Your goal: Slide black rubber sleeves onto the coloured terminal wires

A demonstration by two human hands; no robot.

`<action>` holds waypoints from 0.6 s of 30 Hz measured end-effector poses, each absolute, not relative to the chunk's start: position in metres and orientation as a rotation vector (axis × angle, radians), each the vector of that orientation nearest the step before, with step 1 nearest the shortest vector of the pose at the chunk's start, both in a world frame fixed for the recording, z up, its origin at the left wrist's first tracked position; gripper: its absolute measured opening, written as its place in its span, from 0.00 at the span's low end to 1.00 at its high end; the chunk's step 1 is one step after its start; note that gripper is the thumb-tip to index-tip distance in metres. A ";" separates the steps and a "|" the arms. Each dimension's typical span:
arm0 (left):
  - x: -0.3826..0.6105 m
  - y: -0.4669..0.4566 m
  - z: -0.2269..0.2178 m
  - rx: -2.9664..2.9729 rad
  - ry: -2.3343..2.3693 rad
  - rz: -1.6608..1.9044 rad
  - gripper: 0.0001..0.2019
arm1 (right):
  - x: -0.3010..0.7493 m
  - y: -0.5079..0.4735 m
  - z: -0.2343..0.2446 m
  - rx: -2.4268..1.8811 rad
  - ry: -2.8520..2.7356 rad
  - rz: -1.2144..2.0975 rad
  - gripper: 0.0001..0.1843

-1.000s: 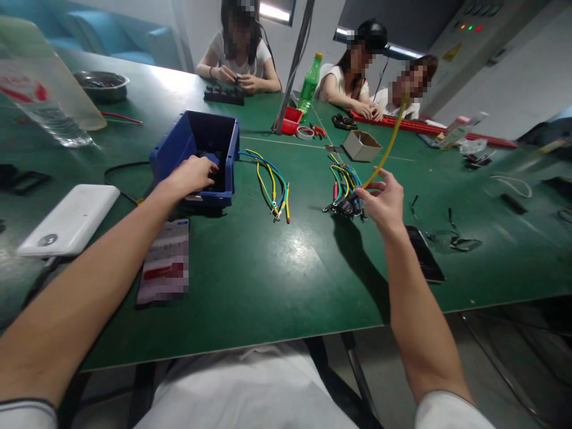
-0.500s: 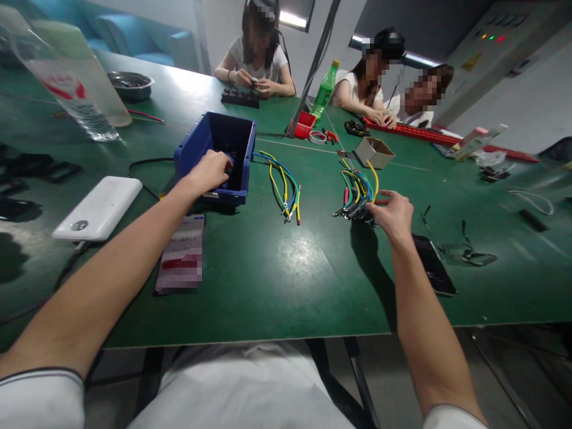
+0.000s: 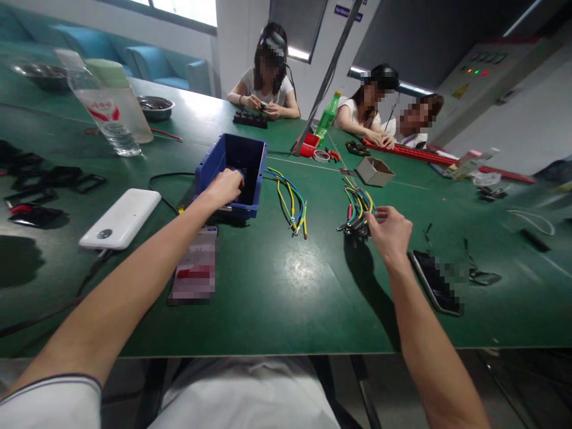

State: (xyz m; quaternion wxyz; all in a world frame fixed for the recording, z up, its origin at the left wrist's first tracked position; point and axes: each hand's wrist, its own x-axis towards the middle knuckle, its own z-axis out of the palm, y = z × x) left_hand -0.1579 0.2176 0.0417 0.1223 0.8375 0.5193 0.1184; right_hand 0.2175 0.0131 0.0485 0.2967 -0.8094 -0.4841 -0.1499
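Observation:
My left hand (image 3: 227, 186) reaches into a blue plastic bin (image 3: 209, 156), with its fingertips hidden among dark contents, so I cannot tell what they hold. At the right, my right hand (image 3: 392, 231) has thumb and forefinger closed at the edge of a bundle of wires (image 3: 357, 199), by a yellow one. The bundle is yellow, green, blue and red, with dark sleeves and metal lugs at its near ends. Between my hands lies a smaller group of yellow, green and blue wires (image 3: 292, 199) with lugs, beside the bin.
Near the bin are a pink-screened phone (image 3: 193, 271), a white power bank (image 3: 120, 219) and a water bottle (image 3: 107, 116). A small cardboard box (image 3: 375, 173) stands behind the right bundle, and a black phone (image 3: 435, 283) lies by my right forearm. Several people work across the green table.
The whole view has shifted, so the table sits lower and more of the room shows. My left hand stays in the bin, and my right hand remains at the wire bundle.

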 end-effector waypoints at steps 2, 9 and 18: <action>-0.158 0.218 0.041 2.474 1.515 0.329 0.13 | 0.186 0.013 0.045 -1.974 -1.357 -0.398 0.17; -0.159 0.220 0.040 2.527 1.516 0.282 0.12 | 0.110 0.027 0.004 -1.971 -1.924 -0.099 0.22; -0.160 0.227 0.036 2.524 1.481 0.243 0.12 | 0.111 0.036 0.013 -2.252 -2.000 -0.055 0.26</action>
